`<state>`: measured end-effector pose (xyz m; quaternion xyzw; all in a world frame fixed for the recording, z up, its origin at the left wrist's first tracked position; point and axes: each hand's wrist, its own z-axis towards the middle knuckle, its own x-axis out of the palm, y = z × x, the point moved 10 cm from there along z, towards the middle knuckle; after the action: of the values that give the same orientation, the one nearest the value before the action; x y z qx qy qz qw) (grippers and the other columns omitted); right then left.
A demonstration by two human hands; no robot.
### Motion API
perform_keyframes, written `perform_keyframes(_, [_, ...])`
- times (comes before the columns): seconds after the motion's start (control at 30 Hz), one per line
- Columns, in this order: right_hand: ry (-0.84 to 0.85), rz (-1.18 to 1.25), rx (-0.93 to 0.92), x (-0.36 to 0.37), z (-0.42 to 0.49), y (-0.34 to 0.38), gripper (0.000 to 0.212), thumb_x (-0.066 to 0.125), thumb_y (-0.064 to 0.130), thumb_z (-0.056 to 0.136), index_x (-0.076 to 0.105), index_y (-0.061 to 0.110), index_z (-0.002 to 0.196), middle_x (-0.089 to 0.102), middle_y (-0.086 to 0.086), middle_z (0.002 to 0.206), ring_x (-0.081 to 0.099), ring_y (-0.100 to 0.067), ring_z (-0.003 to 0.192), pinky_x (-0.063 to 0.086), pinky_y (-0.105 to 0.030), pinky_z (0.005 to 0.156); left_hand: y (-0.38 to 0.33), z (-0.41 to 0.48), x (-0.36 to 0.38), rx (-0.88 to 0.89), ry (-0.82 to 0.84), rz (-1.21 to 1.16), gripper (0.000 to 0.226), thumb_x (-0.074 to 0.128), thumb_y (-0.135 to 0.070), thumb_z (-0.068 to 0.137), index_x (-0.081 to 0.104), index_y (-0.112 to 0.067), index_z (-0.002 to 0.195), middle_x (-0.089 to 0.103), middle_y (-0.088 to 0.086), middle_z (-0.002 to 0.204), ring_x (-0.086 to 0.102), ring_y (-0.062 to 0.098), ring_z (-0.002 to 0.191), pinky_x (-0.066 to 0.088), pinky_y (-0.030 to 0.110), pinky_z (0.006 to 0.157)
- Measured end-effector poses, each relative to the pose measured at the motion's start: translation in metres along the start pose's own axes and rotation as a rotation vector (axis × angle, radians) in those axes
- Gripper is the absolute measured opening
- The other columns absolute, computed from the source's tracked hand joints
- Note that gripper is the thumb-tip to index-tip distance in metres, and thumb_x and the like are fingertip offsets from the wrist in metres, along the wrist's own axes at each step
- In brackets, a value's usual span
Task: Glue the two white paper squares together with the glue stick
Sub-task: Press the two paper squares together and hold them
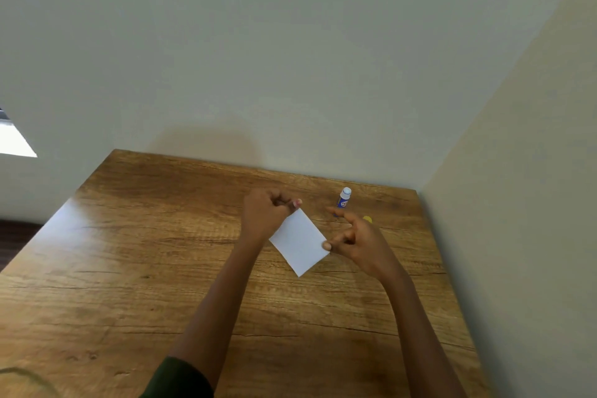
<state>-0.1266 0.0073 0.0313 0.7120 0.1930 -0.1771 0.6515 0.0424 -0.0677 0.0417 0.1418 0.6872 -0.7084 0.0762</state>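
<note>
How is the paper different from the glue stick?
The white paper square is flat and thin; the glue stick is a round tube. The paper is all white; the glue stick is blue with a white top. The left hand and right hand pinch the paper's corners; the glue stick stands upright on the table, ungripped.

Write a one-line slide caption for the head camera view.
The left hand and the right hand pinch two corners of white paper at a wooden table, glue stick standing behind.
</note>
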Motion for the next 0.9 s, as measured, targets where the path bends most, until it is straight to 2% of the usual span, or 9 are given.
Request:
perform_keyframes(0.1, [0.006, -0.006, -0.021, 0.001, 0.000, -0.002, 0.070, 0.076, 0.019, 0.077, 0.041, 0.021, 0.138, 0.075, -0.001, 0.075, 0.071, -0.008, 0.075, 0.046, -0.004, 0.071, 0.011, 0.000, -0.005, -0.054, -0.022, -0.060, 0.020, 0.069, -0.011, 0.079, 0.069, -0.024, 0.063, 0.070, -0.010, 0.073, 0.062, 0.008, 0.073, 0.045, 0.023, 0.062])
perform_keyframes(0.2, [0.008, 0.009, -0.042, 0.000, 0.001, 0.000, 0.070, 0.075, 0.020, 0.078, 0.039, 0.025, 0.138, 0.075, -0.003, 0.077, 0.071, -0.015, 0.078, 0.051, -0.011, 0.077, 0.024, -0.002, -0.007, -0.134, -0.068, -0.146, 0.012, 0.069, -0.014, 0.079, 0.073, -0.019, 0.069, 0.074, -0.002, 0.083, 0.064, 0.016, 0.082, 0.049, 0.034, 0.072])
perform_keyframes(0.27, [-0.006, 0.039, -0.050, -0.003, 0.001, 0.000, 0.069, 0.074, 0.018, 0.079, 0.038, 0.023, 0.137, 0.075, -0.004, 0.078, 0.071, -0.015, 0.079, 0.052, -0.015, 0.079, 0.027, -0.003, -0.009, -0.161, -0.086, -0.191, 0.008, 0.072, -0.019, 0.078, 0.074, -0.015, 0.072, 0.073, 0.000, 0.084, 0.063, 0.018, 0.081, 0.049, 0.035, 0.072])
perform_keyframes(0.37, [-0.059, 0.036, -0.037, -0.006, 0.002, 0.000, 0.063, 0.072, 0.011, 0.080, 0.041, 0.021, 0.134, 0.074, -0.002, 0.075, 0.070, -0.006, 0.077, 0.046, -0.006, 0.073, 0.023, -0.004, -0.008, -0.159, -0.061, -0.252, 0.008, 0.073, -0.021, 0.079, 0.073, -0.015, 0.074, 0.071, -0.002, 0.081, 0.061, 0.015, 0.076, 0.047, 0.029, 0.064])
perform_keyframes(0.43, [-0.104, 0.056, -0.020, -0.008, 0.002, 0.000, 0.058, 0.071, 0.010, 0.081, 0.042, 0.023, 0.130, 0.074, 0.000, 0.073, 0.069, -0.001, 0.077, 0.045, -0.008, 0.075, 0.021, -0.004, -0.005, -0.164, -0.007, -0.283, 0.012, 0.072, -0.026, 0.080, 0.074, -0.015, 0.083, 0.070, -0.002, 0.086, 0.059, 0.014, 0.077, 0.046, 0.027, 0.062])
perform_keyframes(0.57, [-0.225, 0.139, 0.009, -0.021, 0.001, -0.008, 0.052, 0.071, 0.010, 0.081, 0.046, 0.025, 0.124, 0.073, 0.004, 0.068, 0.071, -0.007, 0.079, 0.053, -0.028, 0.086, 0.019, -0.007, 0.009, -0.187, 0.259, -0.331, 0.049, 0.060, -0.048, 0.079, 0.059, -0.022, 0.121, 0.063, -0.001, 0.109, 0.062, 0.016, 0.092, 0.053, 0.026, 0.068])
perform_keyframes(0.67, [-0.282, 0.141, 0.010, -0.029, 0.000, -0.013, 0.052, 0.071, 0.012, 0.081, 0.049, 0.019, 0.127, 0.074, 0.000, 0.074, 0.071, -0.009, 0.079, 0.052, -0.034, 0.089, 0.021, -0.006, 0.005, -0.187, 0.316, -0.363, 0.073, 0.058, -0.059, 0.067, 0.051, -0.023, 0.129, 0.065, 0.001, 0.111, 0.066, 0.022, 0.089, 0.055, 0.033, 0.081])
perform_keyframes(0.77, [-0.334, 0.246, 0.013, -0.034, -0.002, -0.016, 0.047, 0.071, 0.011, 0.081, 0.052, 0.016, 0.124, 0.075, -0.005, 0.079, 0.071, -0.013, 0.076, 0.055, -0.034, 0.083, 0.026, -0.005, 0.003, -0.194, 0.286, -0.440, 0.072, 0.071, -0.044, 0.066, 0.046, -0.022, 0.130, 0.069, 0.002, 0.108, 0.070, 0.021, 0.086, 0.055, 0.035, 0.079])
perform_keyframes(0.9, [-0.363, 0.420, 0.028, -0.026, -0.002, -0.013, 0.038, 0.070, 0.007, 0.080, 0.055, 0.018, 0.113, 0.075, -0.010, 0.084, 0.073, -0.020, 0.073, 0.057, -0.025, 0.066, 0.038, -0.022, 0.036, -0.238, 0.361, -0.449, 0.070, 0.078, -0.012, 0.069, 0.045, -0.017, 0.130, 0.068, 0.009, 0.111, 0.067, 0.026, 0.100, 0.057, 0.040, 0.080])
